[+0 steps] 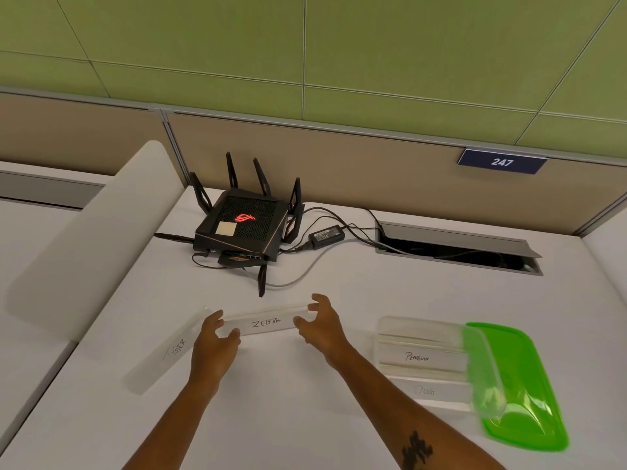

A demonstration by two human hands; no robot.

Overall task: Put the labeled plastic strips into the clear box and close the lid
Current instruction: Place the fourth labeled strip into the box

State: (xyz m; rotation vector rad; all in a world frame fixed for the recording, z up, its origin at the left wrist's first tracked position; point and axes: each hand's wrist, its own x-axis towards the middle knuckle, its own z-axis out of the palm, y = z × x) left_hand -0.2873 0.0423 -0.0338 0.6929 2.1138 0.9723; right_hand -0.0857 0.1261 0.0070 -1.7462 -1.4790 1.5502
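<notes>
Gripping ZEBRA strip (266,322) ends, left hand (213,347), right hand (320,329), fingers curled

The white bench (305,401) has a smooth, matt finish. The clear plastic strip labelled ZEBRA (266,322) is glossy and see-through. The clear plastic box (420,337) is smooth; its translucent green plastic lid (529,401) shines. The black plastic router (242,227) is matt with a perforated top.
</notes>
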